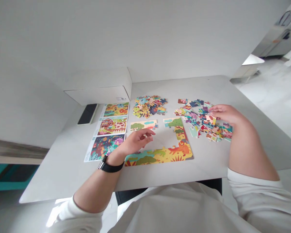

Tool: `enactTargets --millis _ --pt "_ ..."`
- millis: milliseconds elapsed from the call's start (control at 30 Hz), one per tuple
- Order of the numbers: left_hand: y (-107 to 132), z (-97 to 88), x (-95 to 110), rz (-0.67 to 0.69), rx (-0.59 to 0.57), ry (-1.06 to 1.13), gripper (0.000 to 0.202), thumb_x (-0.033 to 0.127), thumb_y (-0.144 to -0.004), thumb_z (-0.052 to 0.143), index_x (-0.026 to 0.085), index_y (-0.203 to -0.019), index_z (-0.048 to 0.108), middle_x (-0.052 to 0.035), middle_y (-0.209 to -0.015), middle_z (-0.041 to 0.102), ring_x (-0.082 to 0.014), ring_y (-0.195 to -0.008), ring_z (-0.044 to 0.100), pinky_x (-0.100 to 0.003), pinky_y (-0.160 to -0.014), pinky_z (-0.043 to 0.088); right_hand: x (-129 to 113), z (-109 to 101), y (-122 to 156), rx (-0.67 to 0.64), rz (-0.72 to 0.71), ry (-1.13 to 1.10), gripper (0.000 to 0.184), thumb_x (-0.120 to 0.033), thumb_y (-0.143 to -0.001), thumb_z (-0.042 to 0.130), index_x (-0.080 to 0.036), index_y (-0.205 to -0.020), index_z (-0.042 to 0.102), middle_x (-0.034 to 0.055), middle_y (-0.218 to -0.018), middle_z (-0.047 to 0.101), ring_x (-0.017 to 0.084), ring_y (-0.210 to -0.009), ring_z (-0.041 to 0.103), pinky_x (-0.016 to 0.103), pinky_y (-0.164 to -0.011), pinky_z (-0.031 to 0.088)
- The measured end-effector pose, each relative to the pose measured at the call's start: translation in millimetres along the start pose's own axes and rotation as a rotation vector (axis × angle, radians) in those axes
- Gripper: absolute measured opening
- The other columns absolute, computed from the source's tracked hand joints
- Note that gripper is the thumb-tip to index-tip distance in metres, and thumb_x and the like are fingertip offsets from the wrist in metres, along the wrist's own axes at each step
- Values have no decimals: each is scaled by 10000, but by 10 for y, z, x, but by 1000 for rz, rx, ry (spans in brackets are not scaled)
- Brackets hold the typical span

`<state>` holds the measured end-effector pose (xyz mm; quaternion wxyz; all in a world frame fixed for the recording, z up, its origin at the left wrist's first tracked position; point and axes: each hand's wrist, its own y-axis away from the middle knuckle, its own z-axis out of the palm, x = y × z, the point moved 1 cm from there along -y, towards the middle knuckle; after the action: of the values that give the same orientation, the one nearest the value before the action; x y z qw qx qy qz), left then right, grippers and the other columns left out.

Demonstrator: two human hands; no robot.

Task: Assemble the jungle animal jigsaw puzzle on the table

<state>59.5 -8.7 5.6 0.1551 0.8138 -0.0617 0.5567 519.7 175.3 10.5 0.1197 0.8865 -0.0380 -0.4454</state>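
Jigsaw border (157, 157) on table (208, 90), lower and right sides joined, gap in top edge; left side partly hidden. Step judged: picking through loose pieces. Right hand (224, 114) at right pile (210, 124); cannot tell whether fingers grip piece. Left hand (138, 140) loosely curled over border's left, nothing seen held. Next move appears to call for piece matching gap. Count: one border, one top strip (144, 124) apart from right corner, two piles including left pile (149, 106), three printed pictures (113, 125), one phone (87, 114), one white box (97, 95). Piled pieces overlap; no exact count.

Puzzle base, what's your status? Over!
Left hand over puzzle, partly hiding its left side. Right hand at right piece pile. Puzzle's top edge gapped.
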Motion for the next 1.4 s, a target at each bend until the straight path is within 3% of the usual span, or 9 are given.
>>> enactTargets --millis 133,400,567,700,933,1067,1200,1400 --pt "22 30 25 29 -97 -7 485 602 -953 722 212 -1240 757 -41 -922 725 -105 -572 549 -236 -491 454 11 24 -19 -62 -23 37 282 -187 -938 745 -186 -1220 766 135 -1265 774 205 -1033 728 260 -844 546" --pt "16 25 37 62 -113 -60 464 589 -947 727 225 -1229 785 -69 -992 772 -145 -669 636 -240 -538 490 -183 128 111 -130 -47 -15 277 -211 -883 805 -193 -1156 760 95 -1073 783 201 -933 715 275 -820 560" --pt "16 17 59 68 -125 -75 456 589 -966 713 233 -1242 787 -66 -987 770 -143 -680 638 -235 -564 507 -256 213 128 -204 -106 -59 393 -362 -784 902 -214 -1120 760 55 -947 785 205 -821 709 321 -770 581" --pt "7 15 51 79 -144 -95 464 592 -973 705 232 -1253 791 -79 -1018 778 -154 -702 655 -243 -578 511 -281 279 134 -246 -154 -79 466 -420 -732 919 -228 -1131 772 57 -977 803 221 -850 728 334 -758 587" --pt "5 16 25 87 -152 -101 448 559 -954 734 230 -1250 803 -84 -1000 789 -172 -748 672 -254 -617 522 -339 376 171 -317 -189 -50 491 -459 -741 906 -205 -1140 775 58 -943 809 229 -876 745 387 -887 595" --pt "3 9 30 84 -150 -93 453 564 -936 750 241 -1247 813 -82 -1007 792 -170 -732 666 -261 -615 521 -302 316 158 -357 -165 31 458 -451 -753 891 -239 -1142 774 40 -925 805 226 -866 741 352 -849 584" --pt "0 8 36 80 -151 -92 451 577 -939 741 252 -1244 813 -76 -1002 793 -160 -686 653 -260 -591 510 -209 127 175 -378 -94 104 440 -418 -763 867 -256 -1158 761 25 -907 805 216 -839 741 304 -773 567" --pt "-8 21 47 58 -161 -117 459 589 -947 725 245 -1241 803 -66 -938 777 -154 -636 614 -257 -549 473 -196 -24 278 -452 9 108 469 -389 -723 883 -260 -1153 748 22 -881 810 223 -747 753 320 -714 594"
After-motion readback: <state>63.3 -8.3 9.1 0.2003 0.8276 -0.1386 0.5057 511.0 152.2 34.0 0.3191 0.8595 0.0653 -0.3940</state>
